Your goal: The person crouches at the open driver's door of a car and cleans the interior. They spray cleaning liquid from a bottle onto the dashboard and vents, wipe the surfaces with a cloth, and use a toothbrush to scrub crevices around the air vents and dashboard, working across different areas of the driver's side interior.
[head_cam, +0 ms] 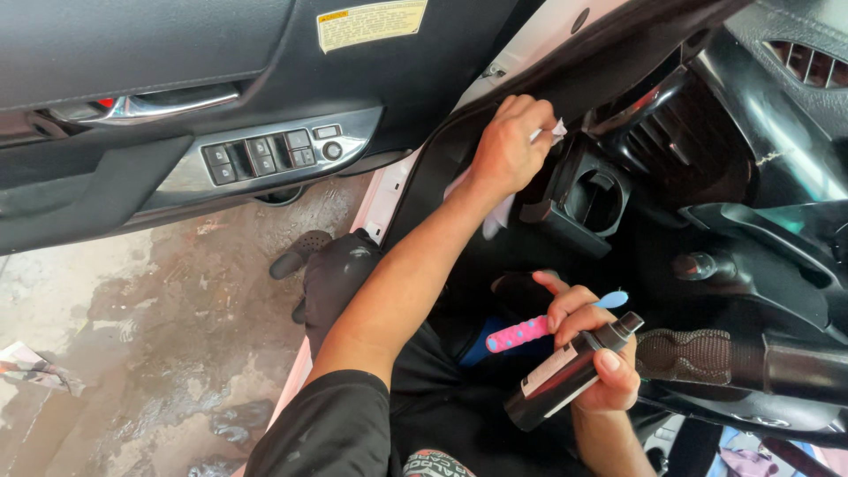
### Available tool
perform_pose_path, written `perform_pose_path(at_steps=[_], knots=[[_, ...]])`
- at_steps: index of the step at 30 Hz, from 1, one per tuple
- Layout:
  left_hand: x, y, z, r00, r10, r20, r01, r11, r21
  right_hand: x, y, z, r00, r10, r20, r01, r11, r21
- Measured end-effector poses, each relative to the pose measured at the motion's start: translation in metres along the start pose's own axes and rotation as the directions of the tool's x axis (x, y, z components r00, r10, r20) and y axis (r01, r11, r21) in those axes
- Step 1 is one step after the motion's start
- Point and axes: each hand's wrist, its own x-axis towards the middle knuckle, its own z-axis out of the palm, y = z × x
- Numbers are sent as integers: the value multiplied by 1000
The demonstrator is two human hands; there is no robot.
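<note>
A person crouched at an open car door works inside the cabin, seen from a head-worn camera looking down. Nearest the lens, the right hand [594, 353] grips a dark bottle [565, 375] with a pale label, fingers curled tight around its body and the thumb laid along its side, the capped neck pointing up and to the right. The same hand also pinches a pink polka-dotted tool [523, 333] with a blue tip [611, 299] between the fingers, the handle jutting out to the left. Just right of that hand lies the textured cover of the steering wheel rim [685, 355].

Farther in, the bare left arm stretches up across the door opening. The left hand [510, 146] is bunched around a white cloth [499, 212], fingers pressed together and bent over the fabric, holding it against the black trim at the edge of the dashboard. Part of the cloth hangs below the wrist; a corner shows above the knuckles. Just right of the hand sits a round black cup holder [594, 200], with a ribbed air vent [676, 132] above it.

To the left, the open door panel carries a silver window switch block [265, 155], a chrome inner handle [168, 103] and a yellow warning sticker [371, 22]. Below it, the wet concrete floor [132, 336] shows dark stains
</note>
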Motion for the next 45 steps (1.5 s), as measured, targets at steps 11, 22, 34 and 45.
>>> perform_pose_path(at_steps=[11, 22, 34, 45], knots=[[-14, 6, -10, 988, 152, 29, -153, 987, 39, -9, -4, -3, 999, 49, 7, -49, 999, -5], [-8, 7, -22, 978, -50, 203, 64, 996, -62, -7, -12, -1, 999, 29, -22, -30, 999, -44], [-12, 12, -1, 814, -294, 501, 328, 945, 22, -2, -11, 10, 998, 43, 53, -40, 997, -61], [-28, 25, -12, 819, -423, 387, 486, 870, -79, -16, -19, 21, 998, 37, 46, -33, 996, -84]])
